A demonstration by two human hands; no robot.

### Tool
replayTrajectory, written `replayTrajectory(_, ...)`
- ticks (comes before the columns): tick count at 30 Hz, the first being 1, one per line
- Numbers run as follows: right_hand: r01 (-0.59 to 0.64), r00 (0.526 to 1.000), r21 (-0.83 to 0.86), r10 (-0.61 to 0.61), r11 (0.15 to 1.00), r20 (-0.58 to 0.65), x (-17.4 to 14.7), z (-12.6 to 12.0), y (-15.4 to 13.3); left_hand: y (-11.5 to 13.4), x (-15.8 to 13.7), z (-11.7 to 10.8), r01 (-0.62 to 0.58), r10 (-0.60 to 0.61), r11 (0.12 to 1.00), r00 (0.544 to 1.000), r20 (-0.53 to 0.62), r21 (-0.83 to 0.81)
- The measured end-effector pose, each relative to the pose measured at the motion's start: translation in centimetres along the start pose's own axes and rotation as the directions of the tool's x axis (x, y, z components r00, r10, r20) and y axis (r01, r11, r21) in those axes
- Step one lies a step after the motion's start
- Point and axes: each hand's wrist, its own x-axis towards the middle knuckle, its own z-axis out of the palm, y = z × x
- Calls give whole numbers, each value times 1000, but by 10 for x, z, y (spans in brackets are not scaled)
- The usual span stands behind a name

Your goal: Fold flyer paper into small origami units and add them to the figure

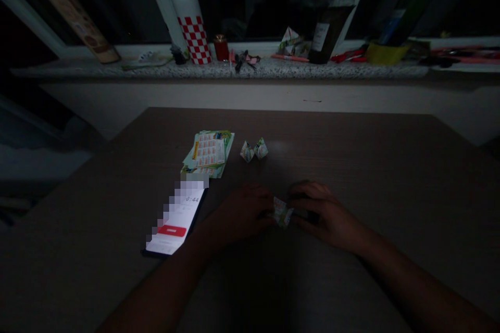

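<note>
A small folded piece of printed paper (281,213) is held low over the table between my two hands. My left hand (247,210) pinches its left edge with thumb and fingers. From the other side, the fingertips of my right hand (324,213) close on its right edge. Just beyond them stands a folded paper figure (253,150) with two pointed halves. To its left lies a stack of printed cards (209,152), green and white with rows of small orange print. Dim light hides the finer folds under my fingers.
A lit phone (175,218) lies left of my left forearm. Behind the table (371,151), a stone windowsill (273,68) carries a red-and-white checkered bottle (195,36), a small red jar (221,48), a dark pouch (326,34) and a green bottle (410,2).
</note>
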Motion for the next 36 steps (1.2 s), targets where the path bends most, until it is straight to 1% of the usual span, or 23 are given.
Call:
replayTrajectory(3, 4, 1000, 0, -4, 1000, -8, 1, 0, 0, -1, 0, 0, -22, 22, 1000, 1000, 21, -8)
replayTrajectory(9, 3, 1000, -6, -3, 1000, -6, 1, 2, 3, 0, -1, -1, -6, 6, 1000, 1000, 7, 14)
replayTrajectory(14, 6, 999, 12, -6, 1000, -38, 2, 3, 5, -1, -2, 0, 83, -82, 994, 996, -20, 67)
replayTrajectory(17, -14, 998, 5, 14, 1000, -60, 3, 5, 4, -2, -1, 2, 106, -104, 991, 994, -26, 78)
replayTrajectory(20, -46, 996, -2, 46, 999, -83, 4, 6, 2, -1, -1, 4, 125, -122, 988, 992, -34, 96)
replayTrajectory(23, -105, 990, -12, 103, 994, -96, 5, 7, -1, 1, 0, 6, 156, -150, 981, 987, -57, 113)
replayTrajectory(26, -167, 980, -18, 164, 986, -109, 7, 9, -4, 4, 1, 8, 194, -185, 972, 980, -70, 133)
replayTrajectory(30, -216, 968, -42, 209, 975, -138, 9, 13, -5, 8, 2, 12, 249, -238, 955, 968, -84, 162)
replayTrajectory(36, -279, 950, -60, 266, 958, -164, 12, 17, -6, 16, 4, 19, 316, -285, 921, 945, -159, 226)
